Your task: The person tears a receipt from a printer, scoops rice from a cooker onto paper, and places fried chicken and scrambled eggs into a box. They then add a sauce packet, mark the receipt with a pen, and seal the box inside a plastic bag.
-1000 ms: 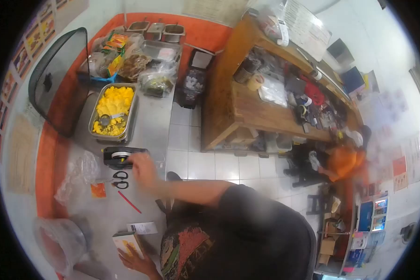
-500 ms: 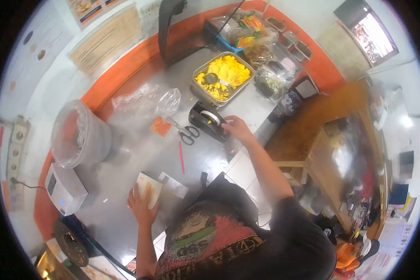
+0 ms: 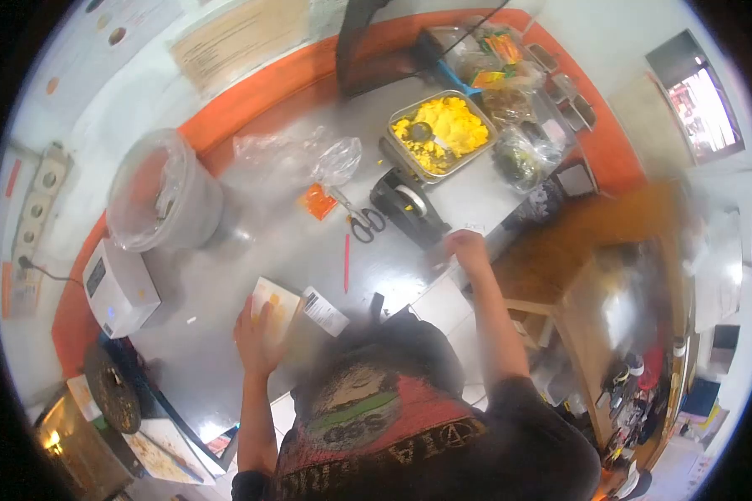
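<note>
My left hand [image 3: 256, 338] grips a small white and yellow carton box [image 3: 274, 306] on the steel table, fingers along its left side. A white printed slip of paper [image 3: 325, 311] lies right of the box. My right hand [image 3: 466, 250] is closed in a pinch just beyond the front end of a black tape dispenser [image 3: 407, 209]. A faint, blurred strip, apparently clear tape, shows at its fingertips. Scissors [image 3: 366, 224] with dark handles lie left of the dispenser, beside an orange packet [image 3: 317, 202]. A red stick-like strip [image 3: 347, 263] lies nearer me.
A steel tray [image 3: 433, 176] of yellow food with a scoop stands behind the dispenser. Plastic bags [image 3: 522, 154] crowd the back right. At left are a clear bucket [image 3: 205, 200] and a white device [image 3: 121, 292]. Crumpled plastic [image 3: 336, 159] lies near the back edge.
My right hand has moved off the tape dispenser's side to beyond its front end, fingers now pinched. My left hand stays on the box. The whole view has shifted.
</note>
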The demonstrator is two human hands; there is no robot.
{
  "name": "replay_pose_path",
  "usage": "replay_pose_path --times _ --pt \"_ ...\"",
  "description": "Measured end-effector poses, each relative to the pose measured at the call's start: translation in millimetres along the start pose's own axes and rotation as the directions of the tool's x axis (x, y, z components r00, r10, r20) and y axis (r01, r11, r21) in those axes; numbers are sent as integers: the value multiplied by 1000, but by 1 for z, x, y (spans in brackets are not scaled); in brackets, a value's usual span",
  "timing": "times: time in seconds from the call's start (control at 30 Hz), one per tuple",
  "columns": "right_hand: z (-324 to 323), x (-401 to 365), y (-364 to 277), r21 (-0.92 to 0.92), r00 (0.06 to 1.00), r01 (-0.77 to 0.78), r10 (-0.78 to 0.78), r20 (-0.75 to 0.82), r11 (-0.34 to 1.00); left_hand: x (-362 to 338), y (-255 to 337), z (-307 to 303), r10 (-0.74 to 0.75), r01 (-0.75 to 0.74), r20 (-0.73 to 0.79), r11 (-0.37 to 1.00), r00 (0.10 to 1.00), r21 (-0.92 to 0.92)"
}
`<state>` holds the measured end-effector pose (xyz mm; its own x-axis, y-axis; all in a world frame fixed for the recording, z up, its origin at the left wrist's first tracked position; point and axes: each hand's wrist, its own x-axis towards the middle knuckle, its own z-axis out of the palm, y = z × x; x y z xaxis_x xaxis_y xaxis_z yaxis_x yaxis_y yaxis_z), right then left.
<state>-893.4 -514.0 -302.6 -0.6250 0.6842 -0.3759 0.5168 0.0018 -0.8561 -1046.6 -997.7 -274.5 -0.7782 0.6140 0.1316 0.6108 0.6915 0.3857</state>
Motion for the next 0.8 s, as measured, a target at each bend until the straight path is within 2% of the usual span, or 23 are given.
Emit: replay_pose_path --times 0.03,0.1,0.17,0.2,0.23,0.27,0.3,0.33,0.37,0.4,0.47,0.57,0.6,0.63,0.7,0.77,0.8 --pt "1 4 10 -219 998 1 -14 -58 976 2 3 -2 -30 29 -17 999 999 -35" --pt "8 7 29 -609 985 -19 -89 -146 793 5 10 -11 -82 81 -28 995 996 -57" --pt "30 -19 10 -274 1000 -3 6 11 962 13 28 -25 -149 148 -36 988 988 -33" --pt "39 -37 -1 -93 993 -38 48 107 995 15 36 -30 -174 170 -66 984 983 -56" --pt "58 -51 -9 44 965 16 -27 259 999 18 44 -34 -190 183 -90 980 978 -79" --pt "82 -77 -45 54 942 37 -53 331 998 22 51 -36 -196 184 -117 977 974 -106" --pt "105 -97 -69 107 897 -14 -35 441 994 26 55 -37 -199 184 -126 976 972 -119" --pt "124 -116 -99 143 821 13 -92 563 990 30 60 -37 -196 178 -134 974 971 -137" --pt "149 -125 -101 131 790 202 -241 564 971 33 66 -37 -190 167 -142 973 972 -158" --pt "166 -139 -126 132 769 135 -188 612 982 36 73 -40 -188 170 -135 976 973 -138" --pt "197 -148 -135 116 800 277 -296 523 954 38 80 -36 -180 160 -159 978 971 -132" --pt "214 -152 -136 -55 878 305 -259 402 951 39 84 -38 -211 183 -186 971 960 -156" --pt "215 -153 -134 -24 885 274 -242 399 962 38 83 -40 -231 200 -192 965 954 -170" --pt "216 -152 -130 7 891 240 -223 397 971 36 80 -41 -272 219 -168 934 948 -281" --pt "216 -149 -125 29 890 180 -175 421 983 31 72 -45 -340 249 -105 835 935 -490" --pt "212 -140 -123 10 872 129 -118 474 992 29 71 -47 -430 272 2 568 903 -776" --pt "210 -136 -113 53 887 116 -128 445 992 27 71 -48 -455 270 66 400 888 -876"
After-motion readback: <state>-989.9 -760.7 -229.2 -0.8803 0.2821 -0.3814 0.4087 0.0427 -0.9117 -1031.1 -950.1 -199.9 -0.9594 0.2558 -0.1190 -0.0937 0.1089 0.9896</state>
